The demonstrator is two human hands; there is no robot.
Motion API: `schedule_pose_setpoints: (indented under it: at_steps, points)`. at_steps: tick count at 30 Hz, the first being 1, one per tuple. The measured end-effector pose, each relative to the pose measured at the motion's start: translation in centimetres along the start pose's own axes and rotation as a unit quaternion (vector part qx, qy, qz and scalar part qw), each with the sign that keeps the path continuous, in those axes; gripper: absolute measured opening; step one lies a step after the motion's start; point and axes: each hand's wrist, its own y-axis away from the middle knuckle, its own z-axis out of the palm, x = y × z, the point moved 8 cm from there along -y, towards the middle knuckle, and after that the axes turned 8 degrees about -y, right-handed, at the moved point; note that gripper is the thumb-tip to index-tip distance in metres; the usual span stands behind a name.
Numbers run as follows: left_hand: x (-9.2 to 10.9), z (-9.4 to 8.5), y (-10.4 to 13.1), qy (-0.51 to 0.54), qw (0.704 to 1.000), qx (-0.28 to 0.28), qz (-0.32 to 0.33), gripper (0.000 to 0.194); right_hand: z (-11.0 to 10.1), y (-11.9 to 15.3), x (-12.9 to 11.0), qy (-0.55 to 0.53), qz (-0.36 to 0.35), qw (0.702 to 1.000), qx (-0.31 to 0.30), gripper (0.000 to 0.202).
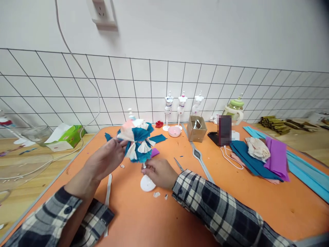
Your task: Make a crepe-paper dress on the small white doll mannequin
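An orange tabletop stands against a grid-lined wall. At its far right sits a clear jug with a green lid; its contents are hard to make out. Off the left side, a clear glass bowl stands beside a green tissue box with white tissue poking out. A brown cardboard box, open at the top, holds a looped white strip. Just left of it is a small pink bowl, whose inside is too small to read.

Both forearms reach in from the near side in plaid sleeves. The left hand is raised, palm turned inward, its fingers bent against the left edge of the ruffles; whether they pinch the material, I cannot tell. The right hand is lower, back of the hand upward, thumb and fingers gripping the stem just above the round white base.

The dress form, in blue, cream and pink ruffles, is between the hands, leaning leftward. Scissors lie just beyond the right wrist, and pale scraps lie near the base
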Motion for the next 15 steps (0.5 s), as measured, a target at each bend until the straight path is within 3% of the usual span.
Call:
schedule_pose_setpoints:
  at_steps: [2, 3, 8, 10, 14, 15]
  points:
    - [-0.3, 0.5, 0.1, 0.046, 0.996, -0.065, -0.033, 0.058, 1.5, 0.3, -0.8, -0.059, -0.007, 0.997, -0.058, 0.007]
    - [-0.4, 0.5, 0.3, 0.052, 0.995, -0.070, -0.039, 0.056, 2.0, 0.5, -1.0, -0.079, -0.005, 0.994, -0.070, 0.008]
    - [-1.1, 0.4, 0.8, 0.043, 0.998, -0.026, -0.033, 0.051, 2.2, 0.9, -1.2, -0.059, 0.001, 0.997, -0.047, 0.011]
    - [-0.7, -0.1, 0.8, 0.040, 0.999, 0.009, -0.020, 0.047, 0.8, 1.0, -2.1, -0.053, -0.038, 0.998, -0.001, 0.018]
    - [0.7, -0.6, 1.2, 0.070, 0.996, 0.048, -0.009, 0.045, -4.8, 2.1, -5.4, -0.062, -0.125, 0.970, 0.199, 0.034]
    - [1.0, -0.4, 1.4, 0.087, 0.995, 0.048, -0.011, 0.042, -5.8, 2.5, -6.5, -0.055, -0.155, 0.960, 0.226, 0.033]
